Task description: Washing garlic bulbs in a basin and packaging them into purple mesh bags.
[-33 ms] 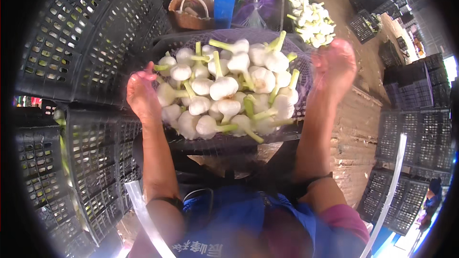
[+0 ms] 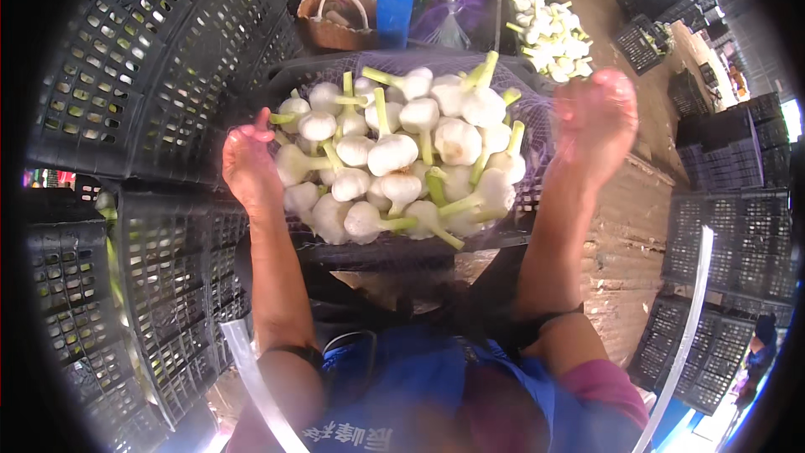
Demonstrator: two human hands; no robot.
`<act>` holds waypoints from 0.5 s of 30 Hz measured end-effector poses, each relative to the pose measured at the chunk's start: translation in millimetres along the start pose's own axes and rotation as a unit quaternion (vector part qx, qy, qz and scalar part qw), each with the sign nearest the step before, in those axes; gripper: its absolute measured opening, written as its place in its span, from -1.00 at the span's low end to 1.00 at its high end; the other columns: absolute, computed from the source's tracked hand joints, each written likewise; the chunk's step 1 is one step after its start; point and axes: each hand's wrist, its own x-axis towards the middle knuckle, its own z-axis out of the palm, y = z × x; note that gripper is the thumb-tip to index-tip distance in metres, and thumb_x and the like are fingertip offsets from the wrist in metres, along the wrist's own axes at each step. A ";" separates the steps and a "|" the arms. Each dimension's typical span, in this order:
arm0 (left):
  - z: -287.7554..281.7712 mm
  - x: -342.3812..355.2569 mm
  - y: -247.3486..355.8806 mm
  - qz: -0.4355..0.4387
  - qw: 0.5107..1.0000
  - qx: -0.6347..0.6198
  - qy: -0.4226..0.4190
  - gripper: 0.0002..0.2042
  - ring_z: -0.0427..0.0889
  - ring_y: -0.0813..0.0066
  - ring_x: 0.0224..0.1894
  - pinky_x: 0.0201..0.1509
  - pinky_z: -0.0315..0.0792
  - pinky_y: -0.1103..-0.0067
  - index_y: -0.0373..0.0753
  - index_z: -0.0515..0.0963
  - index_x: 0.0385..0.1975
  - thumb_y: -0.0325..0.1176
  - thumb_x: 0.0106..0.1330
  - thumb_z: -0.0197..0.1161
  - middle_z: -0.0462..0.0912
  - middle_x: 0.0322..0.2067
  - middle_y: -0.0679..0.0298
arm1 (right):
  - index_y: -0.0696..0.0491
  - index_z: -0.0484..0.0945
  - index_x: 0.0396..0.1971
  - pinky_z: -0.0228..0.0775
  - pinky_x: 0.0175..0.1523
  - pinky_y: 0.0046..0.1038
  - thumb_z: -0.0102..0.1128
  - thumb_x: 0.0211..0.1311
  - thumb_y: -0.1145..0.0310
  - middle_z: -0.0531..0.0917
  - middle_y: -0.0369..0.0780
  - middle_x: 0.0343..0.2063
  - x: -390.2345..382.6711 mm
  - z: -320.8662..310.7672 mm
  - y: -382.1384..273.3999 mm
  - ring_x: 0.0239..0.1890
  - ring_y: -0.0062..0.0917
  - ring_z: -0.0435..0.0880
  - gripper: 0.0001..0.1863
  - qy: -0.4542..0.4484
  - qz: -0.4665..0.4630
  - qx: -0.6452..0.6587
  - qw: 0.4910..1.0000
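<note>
A heap of white garlic bulbs (image 2: 392,155) with green stem stubs fills a black crate in front of me. Purple mesh netting (image 2: 524,84) lies around the heap and stretches toward both sides. At the crate's left edge my left hand (image 2: 251,159) is closed, fingers curled, apparently pinching the netting's border. Beyond the right edge my right hand (image 2: 595,130) is closed too, with the netting drawn out toward it. Its fingertips are partly blurred. Neither hand touches the bulbs in the middle of the heap.
Tall stacked black crates (image 2: 176,92) stand close on my left. Ahead are a wicker basket (image 2: 335,32), a blue post (image 2: 394,0) and a crate with purple netting (image 2: 457,13). More garlic (image 2: 549,33) lies at the far right, with stacked crates (image 2: 725,239) beyond the wooden floor.
My right hand has moved slightly to the right, pulling the netting's right side outward. A few bulbs near the top and right have shifted a little. My left hand stays in place.
</note>
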 end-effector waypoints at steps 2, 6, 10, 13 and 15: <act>-6.9 1.7 2.1 -0.012 0.999 -0.032 0.005 -0.81 0.46 0.18 -0.18 0.07 0.22 0.34 -0.32 0.39 -0.51 -0.32 0.22 -0.03 0.45 -0.53 0.25 | 0.15 0.44 -0.57 0.06 -0.71 -0.59 -0.14 0.07 0.55 0.23 -0.38 -0.82 1.7 -10.8 -0.5 -0.80 -0.69 0.14 -0.86 0.057 -0.003 0.011 0.998; -5.6 1.1 7.0 -0.059 0.995 -0.062 0.052 -0.86 0.47 0.31 -0.35 0.01 0.29 0.37 -0.28 0.38 -0.49 -0.37 0.22 -0.05 0.42 -0.48 0.30 | 0.17 0.43 -0.58 0.11 -0.67 -0.57 -0.14 0.05 0.56 0.25 -0.36 -0.83 13.1 -26.8 2.3 -0.79 -0.68 0.16 -0.86 0.146 0.045 -0.101 0.983; 28.3 6.0 19.8 -0.101 0.986 -0.007 0.131 -0.87 0.23 0.58 -0.65 -0.10 0.34 0.47 -0.28 0.38 -0.53 -0.40 0.20 -0.03 0.25 -0.66 0.38 | 0.17 0.43 -0.58 0.11 -0.65 -0.56 -0.16 0.11 0.52 0.22 -0.37 -0.86 5.9 -37.3 7.8 -0.79 -0.68 0.15 -0.83 0.112 0.073 0.014 0.991; 43.3 2.6 24.3 -0.125 0.989 0.018 0.073 -0.83 0.09 0.65 -0.76 -0.27 0.35 0.54 -0.29 0.36 -0.57 -0.36 0.19 -0.01 0.09 -0.81 0.45 | 0.17 0.43 -0.58 0.11 -0.65 -0.57 -0.16 0.12 0.50 0.22 -0.37 -0.85 0.3 -59.9 4.2 -0.79 -0.68 0.14 -0.82 0.144 0.097 -0.021 0.985; 51.4 3.1 29.4 -0.109 0.993 0.025 0.025 -0.83 0.12 0.65 -0.77 -0.32 0.36 0.53 -0.29 0.37 -0.58 -0.36 0.19 -0.01 0.11 -0.82 0.46 | 0.17 0.43 -0.58 0.11 -0.64 -0.58 -0.17 0.14 0.49 0.21 -0.38 -0.85 -5.1 -59.1 7.1 -0.79 -0.68 0.13 -0.81 0.138 0.103 -0.019 0.985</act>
